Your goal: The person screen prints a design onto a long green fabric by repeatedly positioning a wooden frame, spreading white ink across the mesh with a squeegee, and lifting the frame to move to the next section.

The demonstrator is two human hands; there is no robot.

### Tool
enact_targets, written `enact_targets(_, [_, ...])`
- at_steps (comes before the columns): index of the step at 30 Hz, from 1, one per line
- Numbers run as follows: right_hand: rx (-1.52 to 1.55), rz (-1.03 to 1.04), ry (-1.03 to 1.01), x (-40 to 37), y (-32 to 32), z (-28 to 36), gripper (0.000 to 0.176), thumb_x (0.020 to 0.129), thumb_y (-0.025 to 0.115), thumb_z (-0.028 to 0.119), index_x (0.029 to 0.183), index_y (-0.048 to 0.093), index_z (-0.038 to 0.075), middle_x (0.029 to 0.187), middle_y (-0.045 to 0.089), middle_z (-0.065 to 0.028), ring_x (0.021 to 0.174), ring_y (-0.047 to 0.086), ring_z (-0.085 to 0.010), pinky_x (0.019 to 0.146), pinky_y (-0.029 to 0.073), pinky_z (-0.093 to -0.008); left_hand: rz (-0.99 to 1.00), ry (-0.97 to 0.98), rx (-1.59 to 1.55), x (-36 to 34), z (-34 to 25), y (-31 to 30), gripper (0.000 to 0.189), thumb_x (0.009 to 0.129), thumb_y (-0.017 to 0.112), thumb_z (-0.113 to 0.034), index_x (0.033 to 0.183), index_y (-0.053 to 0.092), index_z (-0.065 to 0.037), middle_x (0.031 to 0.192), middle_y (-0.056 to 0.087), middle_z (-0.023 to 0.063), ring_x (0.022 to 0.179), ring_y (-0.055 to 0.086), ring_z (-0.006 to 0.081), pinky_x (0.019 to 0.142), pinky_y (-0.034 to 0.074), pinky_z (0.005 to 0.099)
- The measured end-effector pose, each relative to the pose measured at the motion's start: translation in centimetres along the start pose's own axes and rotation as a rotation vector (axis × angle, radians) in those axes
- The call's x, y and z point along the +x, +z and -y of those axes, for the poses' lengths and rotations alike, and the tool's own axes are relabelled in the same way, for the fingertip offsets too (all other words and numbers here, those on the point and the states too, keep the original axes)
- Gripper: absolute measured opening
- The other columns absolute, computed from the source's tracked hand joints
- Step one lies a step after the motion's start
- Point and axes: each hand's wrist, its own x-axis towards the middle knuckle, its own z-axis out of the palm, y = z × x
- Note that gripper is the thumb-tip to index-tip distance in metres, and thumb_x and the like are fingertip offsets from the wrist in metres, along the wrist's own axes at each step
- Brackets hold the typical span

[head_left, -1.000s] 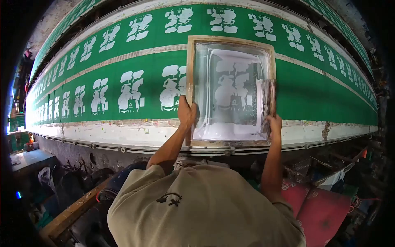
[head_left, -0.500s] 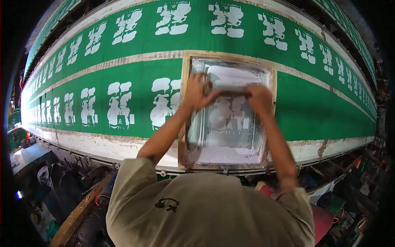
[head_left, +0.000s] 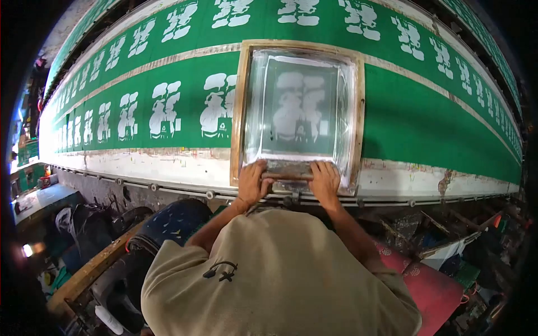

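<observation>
A wooden-framed printing screen (head_left: 359,120) lies on the green fabric (head_left: 414,134), its lower end over the table's white edge. Across the near end of its mesh is a squeegee (head_left: 287,169). My left hand (head_left: 253,182) is wrapped round the squeegee's left end, and my right hand (head_left: 325,180) grips the right end. White paste lines the inside edges of the frame. Through the mesh, a pale figure design (head_left: 297,106) shows in the middle.
Rows of white printed figures (head_left: 165,109) run along the fabric on both sides of a bare strip (head_left: 185,57). A rail (head_left: 210,195) follows the table's near edge. Dark clutter, a wooden beam (head_left: 95,271) and a red patterned cloth (head_left: 428,285) lie below.
Both hands and the squeegee have moved from the far part of the screen to its near end. The view has shifted, so the table sits higher in the picture.
</observation>
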Motion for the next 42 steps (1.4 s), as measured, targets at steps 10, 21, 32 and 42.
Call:
enact_targets(10, [-0.004, 0.067, -0.116, -2.2, -2.3, -0.3, 0.042, 0.069, 0.082, 0.006, 0.109, 0.078, 0.017, 0.112, 0.072, 0.0005, 0.106, 0.066, -0.0226, 0.089, 0.045, -0.045, -0.123, -0.382, 0.423, 9.6, 11.4, -0.8, 0.041, 0.084, 0.078, -0.028, 0.107, 0.061, 0.002, 0.115, 0.057, 0.027, 0.105, 0.054, 0.0439, 0.094, 0.044, 0.0545])
enact_targets(21, [-0.049, -0.206, -0.044, 27.3, 1.7, -10.9, 0.039, 0.081, 0.072, 0.006, 0.119, 0.075, 0.017, 0.12, 0.071, -0.0045, 0.115, 0.063, -0.0296, 0.1, 0.041, -0.0502, -0.197, -0.702, -0.29, 11.8, 8.7, -3.0, 0.042, 0.079, 0.075, -0.01, 0.11, 0.049, 0.002, 0.091, 0.062, 0.0193, 0.081, 0.062, 0.0305, 0.078, 0.051, 0.0415])
enact_targets(32, [0.82, -0.185, 0.851, 3.5, -9.0, -26.2, 0.033, 0.08, 0.075, 0.022, 0.102, 0.074, -0.004, 0.092, 0.072, -0.013, 0.084, 0.065, -0.0252, 0.078, 0.051, -0.0382, -0.277, -0.738, -0.295, 17.7, -1.3, 9.1, 0.046, 0.085, 0.073, -0.017, 0.121, 0.051, 0.002, 0.106, 0.069, 0.0283, 0.098, 0.069, 0.0441, 0.088, 0.053, 0.0493])
enact_targets(42, [0.782, -0.323, 0.894, -4.4, -14.0, -34.3, 0.04, 0.079, 0.073, 0.013, 0.113, 0.07, -0.005, 0.101, 0.072, -0.0107, 0.093, 0.067, -0.0274, 0.088, 0.051, -0.038, -0.264, -0.389, -0.051, 16.0, -9.6, 17.4, 0.041, 0.089, 0.069, -0.027, 0.118, 0.055, -0.002, 0.098, 0.056, 0.0226, 0.093, 0.057, 0.0453, 0.085, 0.047, 0.0562])
